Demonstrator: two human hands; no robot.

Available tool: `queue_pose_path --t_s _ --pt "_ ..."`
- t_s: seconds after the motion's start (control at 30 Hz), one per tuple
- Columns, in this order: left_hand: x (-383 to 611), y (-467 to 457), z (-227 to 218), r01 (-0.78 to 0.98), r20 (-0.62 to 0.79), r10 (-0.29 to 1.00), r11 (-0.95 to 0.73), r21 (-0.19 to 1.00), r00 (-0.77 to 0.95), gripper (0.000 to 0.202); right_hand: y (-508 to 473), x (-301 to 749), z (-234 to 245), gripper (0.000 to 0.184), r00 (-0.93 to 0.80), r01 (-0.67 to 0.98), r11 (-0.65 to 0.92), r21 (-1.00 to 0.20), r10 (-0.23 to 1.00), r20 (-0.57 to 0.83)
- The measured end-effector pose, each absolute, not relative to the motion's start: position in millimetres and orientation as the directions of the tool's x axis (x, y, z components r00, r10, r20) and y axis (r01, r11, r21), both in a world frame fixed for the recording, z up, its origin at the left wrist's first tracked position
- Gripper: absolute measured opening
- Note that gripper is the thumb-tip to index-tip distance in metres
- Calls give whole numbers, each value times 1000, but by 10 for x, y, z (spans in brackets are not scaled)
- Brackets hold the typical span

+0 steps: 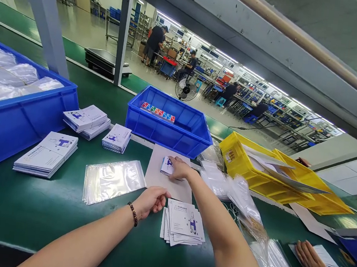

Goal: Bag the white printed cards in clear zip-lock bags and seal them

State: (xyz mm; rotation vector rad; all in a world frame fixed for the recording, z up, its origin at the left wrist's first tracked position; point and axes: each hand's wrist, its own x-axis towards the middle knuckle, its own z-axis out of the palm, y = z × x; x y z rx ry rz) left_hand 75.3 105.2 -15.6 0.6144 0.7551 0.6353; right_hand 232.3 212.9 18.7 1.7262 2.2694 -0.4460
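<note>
Near the middle blue bin (192, 147), the right hand (179, 169) grips cards (166, 165), likely steadying them; the left hand (153, 200) curls, empty.

Left hand (152, 201) loosely curled, right hand (178, 168) farther forward, palm down.

A factory floor, judging by the green workbench (36, 208), plastic bins (162, 135), and workstations (249, 97) with people (155, 39) beyond.
</note>
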Motion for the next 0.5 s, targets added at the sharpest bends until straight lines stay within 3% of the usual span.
queue_pose_path --t_s 0.13,0.23,0.37,0.43,0.5 --pt "732 1086 -156 -314 -451 699 678 665 555 26 1997 2345 375 93 -295 955 268 -127 902 -315" --pt "684 1120 -137 -392 -449 656 738 549 607 51 1806 2313 673 89 -419 903 378 -203 880 -224" --pt "612 1108 -77 -537 -199 623 766 355 757 87 1438 2129 998 86 -647 759 588 -280 728 -225" --pt "598 1091 -59 -585 -124 636 757 292 761 87 1281 2019 1050 86 -659 752 614 -239 706 -259" --pt "598 1088 -58 -606 -152 650 754 253 745 77 1174 1955 1049 84 -675 737 647 -194 697 -242"
